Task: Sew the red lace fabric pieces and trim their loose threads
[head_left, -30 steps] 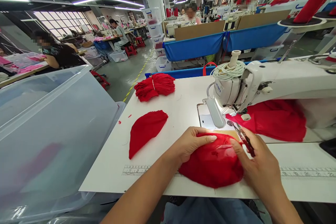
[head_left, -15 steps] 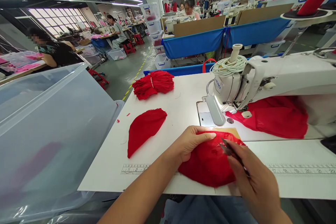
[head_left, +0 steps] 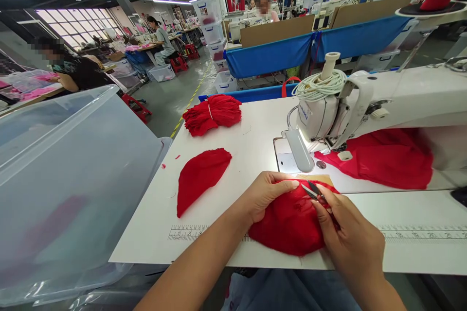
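Note:
A rounded piece of red fabric [head_left: 292,226] lies at the front of the white table, below the sewing machine. My left hand [head_left: 268,194] pinches its upper edge between thumb and fingers. In my right hand [head_left: 346,228] is a pair of thread snips [head_left: 310,190], closed in by the fingers, with the two blades pointing up and left over the fabric near my left thumb. The blade tips are apart. A strip of tan material [head_left: 321,178] shows behind the fabric's top edge. Most of the snips' body is hidden by my right hand.
The white sewing machine [head_left: 401,102] stands at the right, more red fabric [head_left: 386,160] under its arm. A single red piece [head_left: 202,177] and a tied red bundle [head_left: 213,114] lie on the left. A translucent bin [head_left: 80,180] adjoins the table; co-workers sit beyond.
My right hand has turned and moved slightly up and left, bringing the snips' blades closer to my left thumb and the fabric's upper edge. My left hand keeps its hold.

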